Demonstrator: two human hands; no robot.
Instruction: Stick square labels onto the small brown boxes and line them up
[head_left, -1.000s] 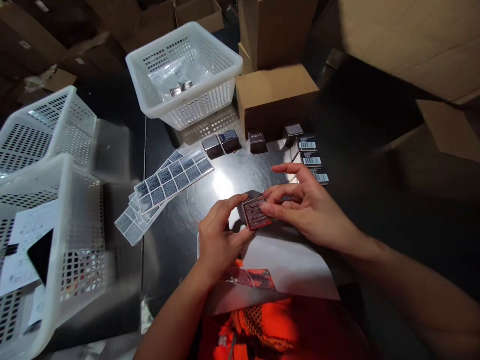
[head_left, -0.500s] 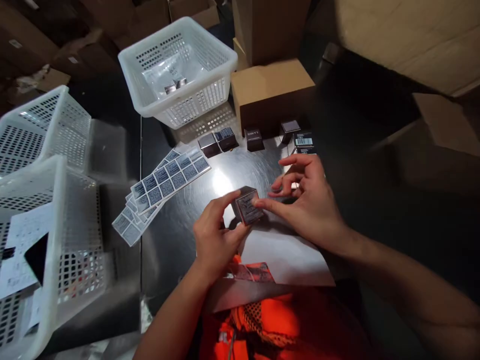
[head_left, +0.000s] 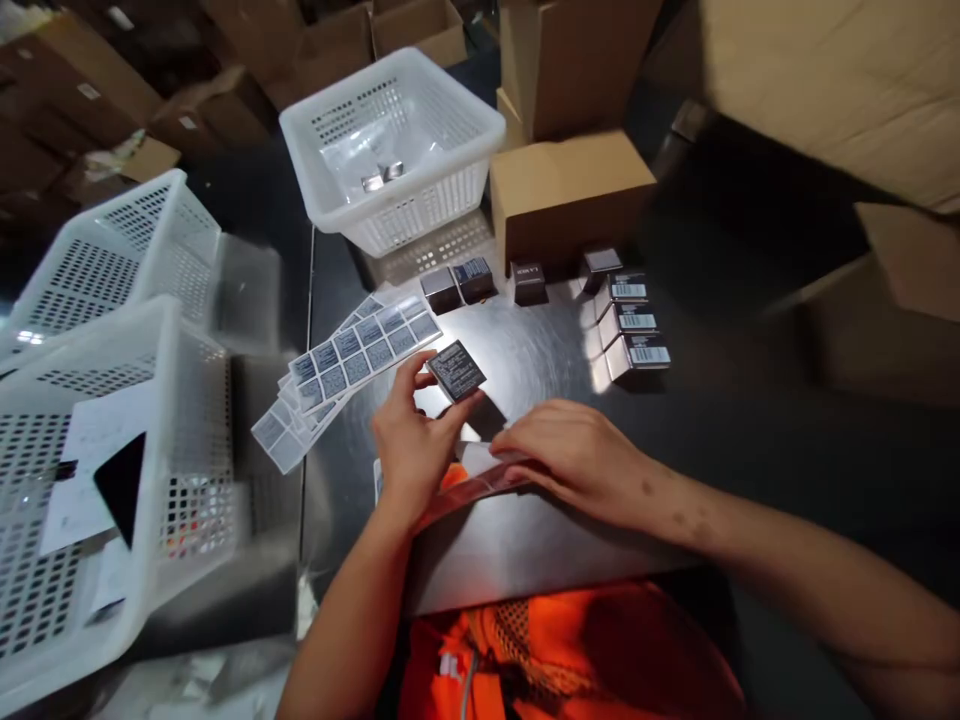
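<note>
Hands first: left hand [head_left: 409, 445] is pinched on a small dark box [head_left: 456, 370], thumb and fingertips on its near edge, holding it a bit above the shiny metal surface [head_left: 525, 350] with the printed label face tilted up toward the camera. Right hand [head_left: 574, 455] is palm-down just to the right of and nearer than the box, fingers pressed flat on a white sheet [head_left: 480, 470] at the surface's near edge, so it's not gripping anything I can see, more pinning the sheet. The box sits up and to the left of the right hand, so the left hand is the one that's got it; the two hands are close but not touching. Box looks roughly square, so no real long axis, just one corner pointing away. Left of the box there's a fanned pile of sticker sheets [head_left: 352, 360], almost touching the left fingers. Beyond the box, a row of similar little boxes [head_left: 630, 320] and a white basket [head_left: 394, 150].
</note>
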